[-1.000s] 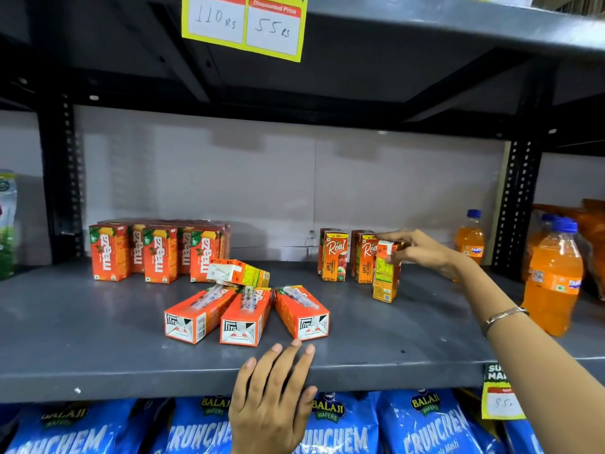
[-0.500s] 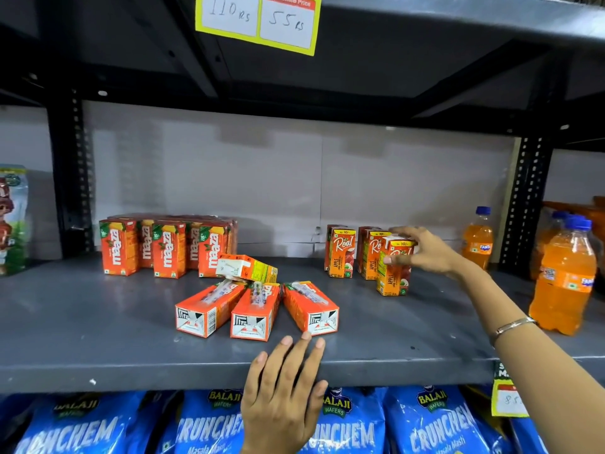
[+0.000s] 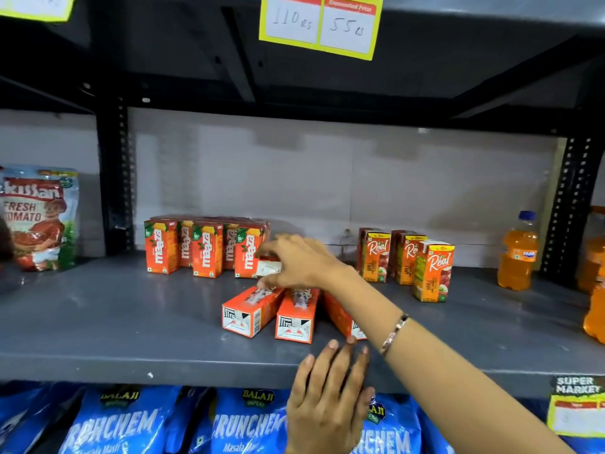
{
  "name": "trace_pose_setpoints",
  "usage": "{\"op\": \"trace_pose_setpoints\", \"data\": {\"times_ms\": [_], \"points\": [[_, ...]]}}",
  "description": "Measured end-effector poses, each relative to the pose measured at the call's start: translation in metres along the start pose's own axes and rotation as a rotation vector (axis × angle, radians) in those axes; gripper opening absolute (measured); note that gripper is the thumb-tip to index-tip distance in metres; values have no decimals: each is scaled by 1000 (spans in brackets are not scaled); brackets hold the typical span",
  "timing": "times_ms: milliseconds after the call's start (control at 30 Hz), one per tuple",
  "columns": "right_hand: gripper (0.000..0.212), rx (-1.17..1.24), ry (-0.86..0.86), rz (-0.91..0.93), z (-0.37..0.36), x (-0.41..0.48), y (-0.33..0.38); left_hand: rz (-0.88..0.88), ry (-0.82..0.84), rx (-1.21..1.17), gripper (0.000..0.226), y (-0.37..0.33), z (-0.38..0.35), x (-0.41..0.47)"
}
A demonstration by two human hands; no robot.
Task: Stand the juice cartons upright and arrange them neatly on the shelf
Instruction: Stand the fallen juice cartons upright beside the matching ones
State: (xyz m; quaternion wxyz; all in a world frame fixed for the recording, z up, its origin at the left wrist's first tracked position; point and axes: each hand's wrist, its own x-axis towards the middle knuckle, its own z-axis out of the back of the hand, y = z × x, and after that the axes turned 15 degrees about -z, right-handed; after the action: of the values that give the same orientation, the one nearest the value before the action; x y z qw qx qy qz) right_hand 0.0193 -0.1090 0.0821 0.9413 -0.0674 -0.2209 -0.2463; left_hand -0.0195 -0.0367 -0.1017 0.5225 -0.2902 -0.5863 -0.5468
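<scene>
Several orange Maaza cartons point(image 3: 206, 249) stand upright at the back left of the grey shelf point(image 3: 131, 322). Three Real cartons stand at the right, the nearest one point(image 3: 433, 273) in front of the other two point(image 3: 376, 257). Three cartons lie flat near the front: left point(image 3: 248, 309), middle point(image 3: 296, 317), and one point(image 3: 340, 317) partly hidden by my forearm. Another carton point(image 3: 269, 267) lies sideways behind them. My right hand point(image 3: 294, 260) hovers at it, thumb above and fingers below, spread and blurred. My left hand point(image 3: 330, 388) rests flat on the shelf's front edge.
Orange soda bottles stand at the right point(image 3: 519, 253), with more at the frame edge point(image 3: 595, 309). A tomato ketchup pouch point(image 3: 39, 217) stands at the far left. Blue snack bags point(image 3: 114, 427) fill the shelf below. A yellow price tag point(image 3: 320, 24) hangs overhead.
My right hand let go of the third Real carton, which now stands upright, and swung left to the sideways carton. The left hand stayed on the shelf edge.
</scene>
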Motion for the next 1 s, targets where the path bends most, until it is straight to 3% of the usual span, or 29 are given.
{"op": "trace_pose_setpoints", "data": {"times_ms": [133,300,633,1000], "points": [[49,-13,-56,-20,11,6,-12,-1,6,-10,39,1,0,0],[41,222,63,-179,42,7,-79,-8,-2,0,39,1,1,0],[27,267,213,-334,50,-8,-173,28,-35,14,39,-3,-4,4],[42,266,347,-328,58,-9,-188,31,-57,49,39,-3,-8,1]]}}
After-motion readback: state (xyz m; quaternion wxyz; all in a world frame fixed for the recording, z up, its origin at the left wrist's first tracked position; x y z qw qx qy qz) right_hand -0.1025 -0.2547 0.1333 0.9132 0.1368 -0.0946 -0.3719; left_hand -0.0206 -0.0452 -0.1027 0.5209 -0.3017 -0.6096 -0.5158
